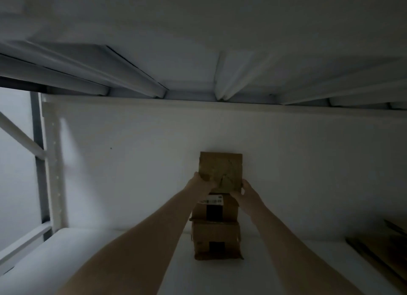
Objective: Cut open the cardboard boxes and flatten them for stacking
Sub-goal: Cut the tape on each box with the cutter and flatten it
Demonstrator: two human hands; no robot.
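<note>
Three brown cardboard boxes stand stacked on a white shelf (154, 261) against the white back wall. The top box (220, 166) is plain and worn. Under it, the middle box (214, 208) carries a white barcode label and black tape. The bottom box (215, 239) also has black tape. My left hand (201, 182) grips the top box's lower left edge. On the lower right corner of that same box, my right hand (246, 192) has its fingers curled round the edge. Both arms reach forward from below.
The underside of an upper shelf with metal ribs (198, 74) hangs low overhead. A white upright with a diagonal brace (50, 162) stands at the left. Flat brown cardboard pieces (381, 255) lie on the shelf at the far right. The light is dim.
</note>
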